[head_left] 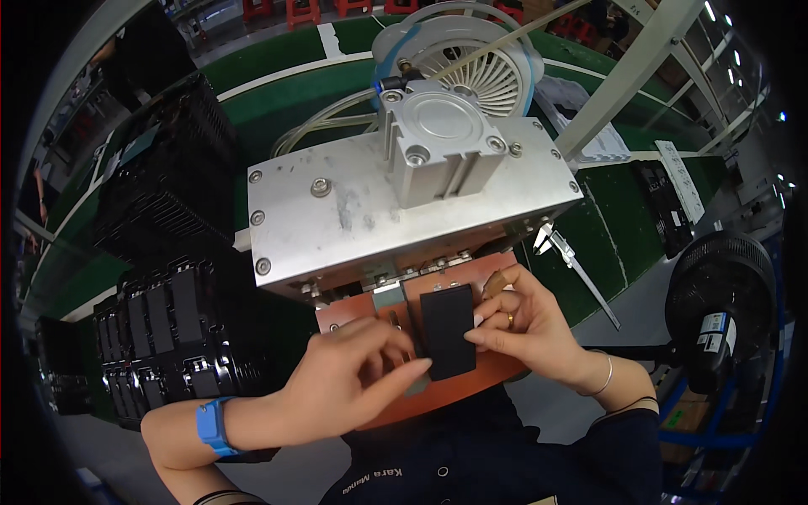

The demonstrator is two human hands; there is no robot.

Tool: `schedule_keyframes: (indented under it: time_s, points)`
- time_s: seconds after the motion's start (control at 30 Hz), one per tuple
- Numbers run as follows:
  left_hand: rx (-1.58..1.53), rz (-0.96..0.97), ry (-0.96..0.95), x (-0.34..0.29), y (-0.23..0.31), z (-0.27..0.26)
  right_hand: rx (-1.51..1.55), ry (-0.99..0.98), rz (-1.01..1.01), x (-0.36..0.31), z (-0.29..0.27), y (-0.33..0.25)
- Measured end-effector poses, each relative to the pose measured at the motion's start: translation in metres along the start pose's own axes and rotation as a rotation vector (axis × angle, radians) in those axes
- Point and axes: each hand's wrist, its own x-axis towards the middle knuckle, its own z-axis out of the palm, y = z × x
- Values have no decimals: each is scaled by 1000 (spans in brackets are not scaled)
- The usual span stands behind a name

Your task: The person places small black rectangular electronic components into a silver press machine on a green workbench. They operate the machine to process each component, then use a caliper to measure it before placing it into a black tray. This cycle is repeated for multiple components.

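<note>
A black flat rectangular block [448, 332] lies on the orange plate [497, 370] in front of a metal press fixture [337, 219]. My right hand [530, 324] is at the block's right edge, thumb and a finger closed on it. One finger of that hand wears a brown cover [497, 284]. At the block's left side is my left hand [353, 370], its fingers curled but apart from the thumb, which points to the block's lower left edge. Part of a grey piece [417, 385] shows under the left thumb.
A silver pneumatic cylinder [442, 139] tops the fixture, with a white fan [471, 71] behind. Black trays [160, 328] with dark flat pieces stand at left, beside stacked trays [168, 177]. A caliper [576, 269] lies at right, near a black round device [720, 295].
</note>
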Motion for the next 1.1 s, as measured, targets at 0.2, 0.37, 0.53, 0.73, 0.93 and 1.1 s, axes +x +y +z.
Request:
schedule_keyframes:
  time_s: [0.2,0.37,0.53,0.73,0.93,1.1]
  points:
    - [-384,-262,-22,-1,2,15,-81,-80,22,-1,21,-5]
    - [-246,-183,6,-9,-3,18,-140,-52,51,8,21,-15]
    - [-230,-197,-15,-8,-8,19,-67,-56,52,6,15,-10]
    - [-232,-237,-80,-3,-7,13,-259,-38,-35,-12,25,-18]
    - [-243,-194,-58,-5,-7,12,-341,-50,-86,-19,35,-21]
    - [-199,-106,-96,-10,6,6,-207,-153,68,0,23,-21]
